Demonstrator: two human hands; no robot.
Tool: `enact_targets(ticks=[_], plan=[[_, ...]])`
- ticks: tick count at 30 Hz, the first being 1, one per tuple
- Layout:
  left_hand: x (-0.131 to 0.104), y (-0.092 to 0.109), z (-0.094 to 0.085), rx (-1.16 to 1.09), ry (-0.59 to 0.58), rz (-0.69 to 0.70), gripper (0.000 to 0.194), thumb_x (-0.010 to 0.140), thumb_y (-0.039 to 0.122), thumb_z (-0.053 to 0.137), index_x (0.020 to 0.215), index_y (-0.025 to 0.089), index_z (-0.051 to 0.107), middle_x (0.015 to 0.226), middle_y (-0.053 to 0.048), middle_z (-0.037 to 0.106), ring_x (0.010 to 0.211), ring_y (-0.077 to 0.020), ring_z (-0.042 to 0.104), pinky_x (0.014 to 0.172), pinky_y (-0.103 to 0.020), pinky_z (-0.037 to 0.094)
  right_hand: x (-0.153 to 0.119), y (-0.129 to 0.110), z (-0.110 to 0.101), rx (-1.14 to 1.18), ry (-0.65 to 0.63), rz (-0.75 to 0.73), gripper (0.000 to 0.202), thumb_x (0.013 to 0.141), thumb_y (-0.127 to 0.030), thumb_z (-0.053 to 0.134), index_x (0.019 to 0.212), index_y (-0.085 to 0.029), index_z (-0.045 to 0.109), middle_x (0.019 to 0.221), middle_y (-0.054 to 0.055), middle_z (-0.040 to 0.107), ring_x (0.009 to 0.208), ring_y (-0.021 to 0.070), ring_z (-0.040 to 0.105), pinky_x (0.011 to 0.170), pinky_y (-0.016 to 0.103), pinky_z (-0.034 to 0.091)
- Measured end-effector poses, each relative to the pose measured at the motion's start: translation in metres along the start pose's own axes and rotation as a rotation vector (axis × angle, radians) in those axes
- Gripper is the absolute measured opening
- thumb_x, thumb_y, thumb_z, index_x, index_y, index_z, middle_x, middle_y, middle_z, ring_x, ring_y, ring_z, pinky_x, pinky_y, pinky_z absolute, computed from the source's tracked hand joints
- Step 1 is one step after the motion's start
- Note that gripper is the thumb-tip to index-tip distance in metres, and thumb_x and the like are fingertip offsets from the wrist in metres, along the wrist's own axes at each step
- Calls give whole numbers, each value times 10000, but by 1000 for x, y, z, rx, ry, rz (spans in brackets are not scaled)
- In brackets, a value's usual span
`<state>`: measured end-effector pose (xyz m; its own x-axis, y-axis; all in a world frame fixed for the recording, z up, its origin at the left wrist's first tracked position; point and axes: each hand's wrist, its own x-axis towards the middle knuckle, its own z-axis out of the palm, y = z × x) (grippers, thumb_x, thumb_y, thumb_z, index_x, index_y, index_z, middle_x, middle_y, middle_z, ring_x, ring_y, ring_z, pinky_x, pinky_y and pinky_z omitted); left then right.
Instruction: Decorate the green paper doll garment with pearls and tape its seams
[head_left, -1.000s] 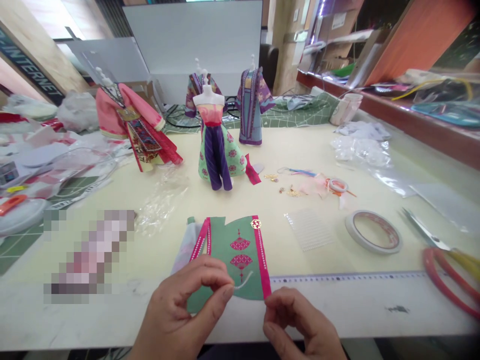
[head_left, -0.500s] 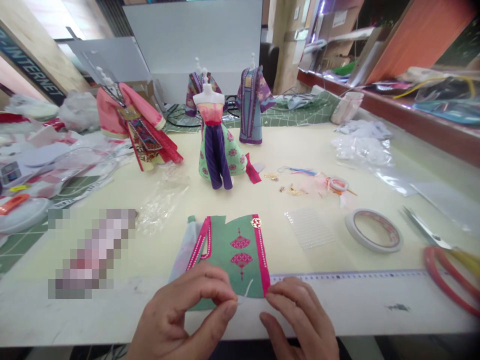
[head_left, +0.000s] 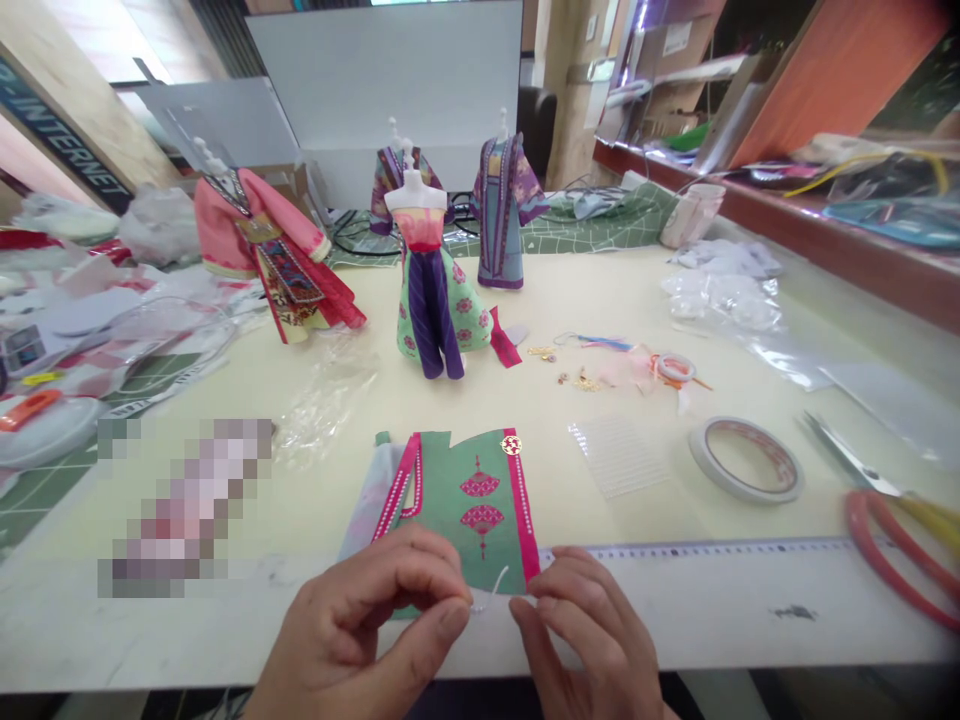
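Observation:
My left hand (head_left: 375, 620) is closed in a pinch on a thin white beaded strip (head_left: 480, 607), and a slim pale end curls up from it. My right hand (head_left: 589, 630) is beside the strip, near the lower right corner of a green fabric piece (head_left: 450, 470). Its thumb and fingertips are close together with a narrow gap, and I see nothing held between them. The green piece has pink dotted trim, two pink fan motifs and a round gold ornament (head_left: 511, 445). My left hand covers its lower left part.
Dressed doll forms (head_left: 424, 270) stand at the back. To the right lie a clear bead sheet (head_left: 619, 455), a tape roll (head_left: 701, 465), red-handled scissors (head_left: 862, 525) and a ruler (head_left: 720, 551). Plastic bags and fabric crowd the left side. A pixelated patch lies at front left.
My right hand has shifted slightly left, its thumb rising closer to its fingertips. The pale strip end now leans further right. My left hand keeps its pinch, barely moved.

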<state>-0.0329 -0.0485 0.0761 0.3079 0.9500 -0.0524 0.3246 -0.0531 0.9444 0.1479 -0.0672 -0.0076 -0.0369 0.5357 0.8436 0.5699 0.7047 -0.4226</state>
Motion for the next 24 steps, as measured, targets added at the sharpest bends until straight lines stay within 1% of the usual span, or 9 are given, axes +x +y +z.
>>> enact_targets(ticks=[3,5,9,13,16,19,21,24], plan=[[-1,1,-1,-23,16,-13,121,816,242,608,701,230,643,748,6,598,727,-136,589,639,-190,463,-4,3,2,-63,-32,-5,214,795,-57,648,983,-85,549,919,117,601,887,235,581,728,440,559],[-2,2,-1,-51,13,-20,129,814,248,612,690,228,644,745,7,594,717,-134,585,643,-192,460,-6,4,3,-78,-37,-10,226,799,-74,650,1000,-86,546,964,125,589,933,249,569,755,455,551],[-2,1,-1,-134,17,-72,136,808,265,630,680,226,658,746,5,587,706,-130,576,635,-189,458,-5,4,6,-29,-17,-26,213,807,-46,623,989,-101,525,940,102,596,887,214,586,778,452,550],[-1,-1,0,-262,16,-148,145,795,291,657,669,221,671,745,0,574,706,-130,564,603,-181,466,-1,5,6,23,-57,-54,207,819,-11,584,990,-111,525,868,69,607,818,174,590,731,399,566],[0,-1,1,-353,-1,-195,151,793,293,665,664,215,677,752,1,567,689,-122,569,601,-182,480,0,6,6,-4,-66,-96,202,803,-6,596,979,-86,538,891,94,605,853,196,591,726,399,564],[-1,1,1,-404,-9,-204,151,796,280,664,663,212,680,761,2,566,680,-118,575,624,-192,496,2,5,7,-51,-64,-79,201,794,-52,627,974,-88,546,955,123,598,921,231,588,762,417,555],[-2,2,1,-422,-9,-203,140,798,278,665,674,216,684,761,3,568,671,-115,576,623,-192,498,4,4,8,-31,-66,-68,196,801,-53,613,975,-106,541,927,109,610,891,216,597,767,409,555],[-4,3,1,-441,-5,-203,129,796,282,671,685,217,689,773,1,571,656,-109,574,613,-189,495,7,4,7,25,-83,-73,223,798,2,570,990,-105,533,851,97,624,812,194,604,726,388,563]])
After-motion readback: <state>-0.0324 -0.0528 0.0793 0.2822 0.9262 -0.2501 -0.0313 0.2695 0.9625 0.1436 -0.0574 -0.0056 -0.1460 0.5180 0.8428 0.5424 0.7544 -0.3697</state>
